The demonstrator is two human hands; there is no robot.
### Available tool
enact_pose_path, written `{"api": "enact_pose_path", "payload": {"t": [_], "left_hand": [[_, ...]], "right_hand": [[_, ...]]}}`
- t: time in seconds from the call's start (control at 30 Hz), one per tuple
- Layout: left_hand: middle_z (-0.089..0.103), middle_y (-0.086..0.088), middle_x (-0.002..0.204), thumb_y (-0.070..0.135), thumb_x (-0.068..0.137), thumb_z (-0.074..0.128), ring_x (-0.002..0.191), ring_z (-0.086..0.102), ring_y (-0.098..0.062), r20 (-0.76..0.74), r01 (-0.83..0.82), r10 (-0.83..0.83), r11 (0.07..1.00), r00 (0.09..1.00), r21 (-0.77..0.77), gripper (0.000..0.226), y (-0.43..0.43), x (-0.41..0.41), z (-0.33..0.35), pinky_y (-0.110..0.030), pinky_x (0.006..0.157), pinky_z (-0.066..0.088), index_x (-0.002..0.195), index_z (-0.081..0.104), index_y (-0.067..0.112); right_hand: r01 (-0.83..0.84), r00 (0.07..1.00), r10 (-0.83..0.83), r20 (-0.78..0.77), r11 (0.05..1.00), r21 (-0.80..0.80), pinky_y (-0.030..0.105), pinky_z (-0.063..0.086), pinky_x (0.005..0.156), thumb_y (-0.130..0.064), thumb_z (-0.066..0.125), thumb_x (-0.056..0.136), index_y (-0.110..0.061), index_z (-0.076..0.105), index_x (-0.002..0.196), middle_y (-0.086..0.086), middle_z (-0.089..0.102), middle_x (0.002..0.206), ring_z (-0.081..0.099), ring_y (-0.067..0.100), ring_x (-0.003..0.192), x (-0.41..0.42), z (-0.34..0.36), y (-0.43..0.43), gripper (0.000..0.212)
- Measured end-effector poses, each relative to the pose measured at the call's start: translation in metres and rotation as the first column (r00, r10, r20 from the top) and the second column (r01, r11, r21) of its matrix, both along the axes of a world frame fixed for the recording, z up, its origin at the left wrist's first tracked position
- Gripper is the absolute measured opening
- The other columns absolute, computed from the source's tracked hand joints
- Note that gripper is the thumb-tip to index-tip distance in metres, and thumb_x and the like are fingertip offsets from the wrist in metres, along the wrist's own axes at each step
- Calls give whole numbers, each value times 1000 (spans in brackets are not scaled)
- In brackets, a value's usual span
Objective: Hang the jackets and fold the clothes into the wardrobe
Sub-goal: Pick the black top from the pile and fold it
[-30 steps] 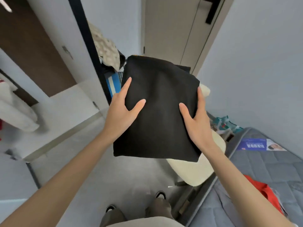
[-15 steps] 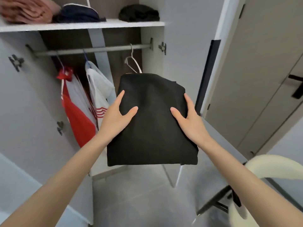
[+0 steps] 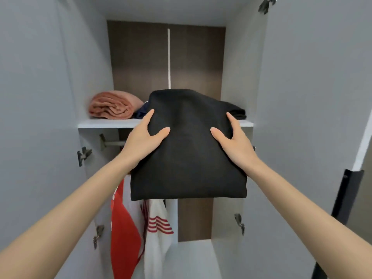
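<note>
Black folded garment (image 3: pixel 189 158), higher, seemingly knit

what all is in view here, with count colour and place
folded garment: 1, black, held up before the shelf
shelf: 1, white, across the wardrobe
rolled blanket: 1, salmon pink, shelf left
dark item: 1, navy, on shelf, mostly hidden
folded cloth: 1, black, shelf right
rail: 1, grey, under the shelf
red jacket: 1, red and white, hanging lower left
striped jacket: 1, white with red stripes, hanging beside it
left hand: 1, grips the garment's left edge
right hand: 1, grips its right edge
</note>
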State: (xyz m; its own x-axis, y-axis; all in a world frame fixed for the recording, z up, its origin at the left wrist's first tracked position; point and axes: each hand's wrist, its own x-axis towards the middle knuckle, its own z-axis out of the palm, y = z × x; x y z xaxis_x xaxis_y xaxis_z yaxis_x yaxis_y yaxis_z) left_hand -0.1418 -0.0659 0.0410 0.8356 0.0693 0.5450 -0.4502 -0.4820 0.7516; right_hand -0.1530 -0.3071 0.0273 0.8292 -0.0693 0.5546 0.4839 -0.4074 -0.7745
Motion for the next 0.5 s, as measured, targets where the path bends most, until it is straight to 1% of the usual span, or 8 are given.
{"api": "enact_pose_path", "payload": {"t": [0.07, 0.13, 0.23, 0.33, 0.4, 0.47, 0.5], "left_hand": [[43, 14, 143, 42, 85, 66, 125, 46, -8, 32, -21, 21, 1000, 999, -17, 75, 3, 27, 22, -25, 101, 37, 148, 27, 34], [44, 14, 143, 42, 85, 66, 125, 45, -7, 57, -50, 51, 999, 997, -14, 74, 6, 53, 44, -22, 99, 35, 148, 28, 33], [43, 10, 145, 42, 85, 67, 129, 45, -12, 73, -89, 90, 996, 993, -12, 75, 11, 93, 77, -29, 107, 36, 148, 29, 31], [42, 6, 147, 41, 84, 68, 129, 46, -16, 84, -93, 94, 996, 992, -19, 75, 14, 135, 104, -36, 109, 37, 148, 29, 29], [41, 5, 147, 42, 84, 68, 129, 46, -18, 87, -85, 87, 996, 992, -19, 76, 18, 165, 116, -37, 109, 37, 148, 29, 29], [40, 4, 147, 42, 84, 67, 129, 45, -19, 84, -87, 88, 996, 993, -9, 76, 24, 197, 125, -35, 108, 37, 149, 28, 29], [41, 4, 147, 41, 84, 67, 129, 45, -19, 75, -91, 91, 996, 993, 1, 77, 29, 214, 128, -33, 106, 38, 149, 28, 28]], "right_hand": [[-25, 999, 24, 45, 1000, 2, 21, 32, 97, -48, 59, 90, -34, 21, 151, -18, 38, 146, 41, 3, 127, 34, 25, 3, 74], [-37, 997, 38, 71, 999, -11, 23, 32, 100, -48, 59, 90, -33, 22, 151, -13, 38, 149, 40, 11, 133, 68, 49, 6, 73], [-51, 995, 53, 88, 998, -35, 25, 31, 98, -49, 59, 90, -33, 22, 151, -10, 40, 149, 40, 16, 134, 117, 82, 10, 73], [-65, 993, 69, 99, 997, -43, 25, 32, 97, -48, 60, 89, -31, 23, 151, -9, 40, 149, 41, 16, 133, 164, 109, 13, 73], [-74, 993, 78, 91, 996, -40, 27, 33, 102, -48, 62, 88, -30, 25, 150, -8, 39, 150, 41, 15, 134, 196, 124, 15, 74], [-83, 994, 85, 72, 996, -40, 32, 33, 110, -47, 63, 87, -28, 26, 150, -6, 36, 152, 39, 16, 136, 230, 134, 18, 76], [-87, 994, 89, 58, 996, -36, 34, 32, 112, -47, 64, 87, -28, 27, 150, -6, 35, 152, 38, 16, 137, 248, 137, 21, 76]]}}
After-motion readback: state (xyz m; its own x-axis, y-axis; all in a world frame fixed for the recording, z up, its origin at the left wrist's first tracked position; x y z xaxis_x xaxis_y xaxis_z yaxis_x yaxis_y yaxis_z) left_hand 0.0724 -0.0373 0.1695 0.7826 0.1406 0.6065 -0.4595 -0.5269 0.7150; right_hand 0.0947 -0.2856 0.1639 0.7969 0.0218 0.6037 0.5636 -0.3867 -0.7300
